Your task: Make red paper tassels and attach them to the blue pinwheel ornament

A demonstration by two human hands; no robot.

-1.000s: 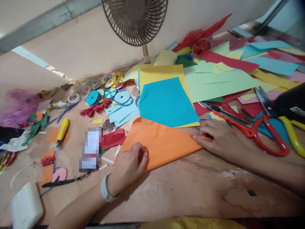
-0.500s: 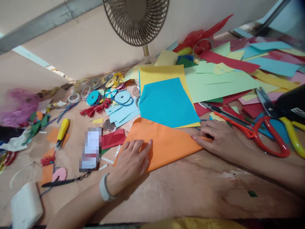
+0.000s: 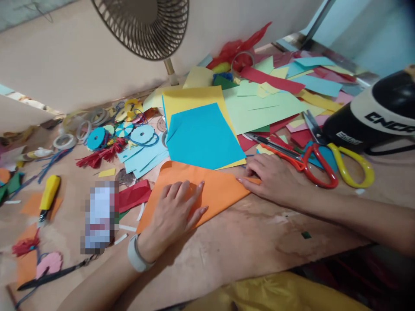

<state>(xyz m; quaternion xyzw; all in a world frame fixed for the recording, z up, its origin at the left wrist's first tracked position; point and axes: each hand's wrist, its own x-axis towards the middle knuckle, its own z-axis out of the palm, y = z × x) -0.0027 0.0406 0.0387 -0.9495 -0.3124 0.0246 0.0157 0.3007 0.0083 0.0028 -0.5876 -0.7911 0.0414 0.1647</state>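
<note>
A folded sheet of orange paper [image 3: 214, 190] lies in front of me, with its fold along the near edge. My left hand [image 3: 177, 207] rests on its left part, fingers spread and pressing down. At the right corner, my right hand [image 3: 267, 177] has its fingers curled and its thumb on the paper, gripping that corner; the tips of some fingers are hidden. Just beyond is a blue sheet [image 3: 202, 136] on top of a yellow sheet [image 3: 191, 93]. The blue sheet's near edge lies by the orange paper's far edge.
Scissors [image 3: 324, 166] and a red cutter knife [image 3: 275, 149] lie right of my right hand, near a black bottle [image 3: 372, 112]. A phone [image 3: 99, 216] and a yellow cutter [image 3: 49, 196] are at left. Paper scraps [image 3: 269, 108] and a fan [image 3: 145, 26] stand behind.
The view has turned to the right, so things appear further left and more of the bottle shows. My left thumb has spread out from the fingers; both hands stay on the orange paper.
</note>
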